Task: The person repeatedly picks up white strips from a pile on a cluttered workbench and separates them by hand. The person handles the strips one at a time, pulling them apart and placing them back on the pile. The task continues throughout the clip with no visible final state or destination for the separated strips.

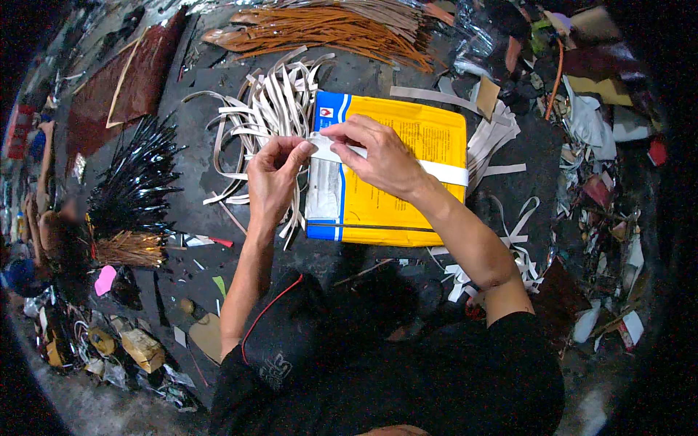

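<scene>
The left hand (276, 174) is pinching the end of a white strip (445, 174) between thumb and index fingertip, with the other fingers curling in behind. The right hand (382, 156) is arching over the same strip just to the right of those fingertips: its thumb is touching the strip and its index finger is pointing toward the left thumb. How firmly these right fingers are gripping, if at all, I cannot tell.

From the pinching fingertips, the strip is running rightward under the right hand and across a yellow-and-blue pack (407, 127) to its right edge. The pack is lying flat beneath the right fingers, its blue end sitting just beside the left fingertips.

A heap of pale strips (270, 98) is spreading beyond and to the left of the left fingers, while more pale strips (494, 142) are fanning out past the pack, right of the right fingers. Well beyond both hands, a bundle of orange strips (313, 33) is lying crosswise. Farther left of the left fingers, a bunch of shiny black strips (142, 167) is spreading out, with a dark red sheet (127, 91) lying beyond it. Nearer the body than the left fingers, a pink piece (105, 280) is lying far to the left.
</scene>
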Available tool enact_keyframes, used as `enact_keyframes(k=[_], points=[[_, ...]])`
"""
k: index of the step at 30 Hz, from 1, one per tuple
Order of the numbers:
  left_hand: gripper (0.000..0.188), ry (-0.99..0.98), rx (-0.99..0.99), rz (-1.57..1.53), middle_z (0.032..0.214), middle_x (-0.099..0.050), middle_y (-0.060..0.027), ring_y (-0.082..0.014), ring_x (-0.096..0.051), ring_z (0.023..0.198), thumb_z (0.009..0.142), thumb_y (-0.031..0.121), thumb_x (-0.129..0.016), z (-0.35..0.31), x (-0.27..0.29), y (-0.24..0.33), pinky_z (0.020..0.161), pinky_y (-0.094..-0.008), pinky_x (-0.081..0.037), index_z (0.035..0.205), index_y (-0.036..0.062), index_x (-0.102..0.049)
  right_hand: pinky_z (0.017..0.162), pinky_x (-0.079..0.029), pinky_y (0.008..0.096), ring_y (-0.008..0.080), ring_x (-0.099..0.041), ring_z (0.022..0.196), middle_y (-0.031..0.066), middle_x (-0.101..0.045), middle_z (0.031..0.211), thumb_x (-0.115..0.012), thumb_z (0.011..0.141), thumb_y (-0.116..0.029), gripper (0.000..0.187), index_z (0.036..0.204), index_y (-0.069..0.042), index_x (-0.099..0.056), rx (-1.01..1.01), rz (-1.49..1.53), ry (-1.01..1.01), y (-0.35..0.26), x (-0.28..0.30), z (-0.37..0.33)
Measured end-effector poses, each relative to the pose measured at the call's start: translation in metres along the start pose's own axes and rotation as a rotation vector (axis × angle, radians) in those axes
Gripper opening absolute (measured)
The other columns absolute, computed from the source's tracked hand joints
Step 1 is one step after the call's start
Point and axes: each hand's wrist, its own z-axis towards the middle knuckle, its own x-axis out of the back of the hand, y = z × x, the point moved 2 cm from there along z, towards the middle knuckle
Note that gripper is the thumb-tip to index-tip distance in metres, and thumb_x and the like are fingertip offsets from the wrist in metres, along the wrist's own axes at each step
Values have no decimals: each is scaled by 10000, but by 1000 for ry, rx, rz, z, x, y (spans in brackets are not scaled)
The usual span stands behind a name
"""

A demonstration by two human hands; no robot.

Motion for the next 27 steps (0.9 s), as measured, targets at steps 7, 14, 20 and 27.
enact_keyframes(k=[7,14,20,27], points=[[145,-51,139,-193,773,-599,15,-42,-483,662,922,175,-631,7,0,-10,595,-187,-376,905,33,-606,735,-502,373,268,-596,799,89,-570,815,-629,786,-35,197,980,-56,-656,246,-296,-19,1,-4,-1],[225,4,154,-164,739,-582,-3,-50,-499,645,914,238,-637,11,-6,-16,584,-203,-398,895,20,-582,714,-455,374,246,-571,829,67,-582,828,-704,765,-177,183,916,-83,-661,171,-369,53,-8,-14,-2],[208,-65,157,-212,766,-617,-9,-60,-519,640,923,186,-635,-1,4,-15,589,-196,-415,978,-14,-633,727,-422,368,235,-570,828,40,-603,858,-738,753,-221,180,883,-109,-684,95,-324,114,-4,-13,-5],[162,-24,170,-226,777,-626,-10,-51,-520,662,908,155,-649,0,0,-15,600,-189,-408,936,-4,-637,715,-441,350,220,-557,805,42,-589,824,-746,760,-158,163,905,-96,-706,113,-346,111,-5,-13,-3]])
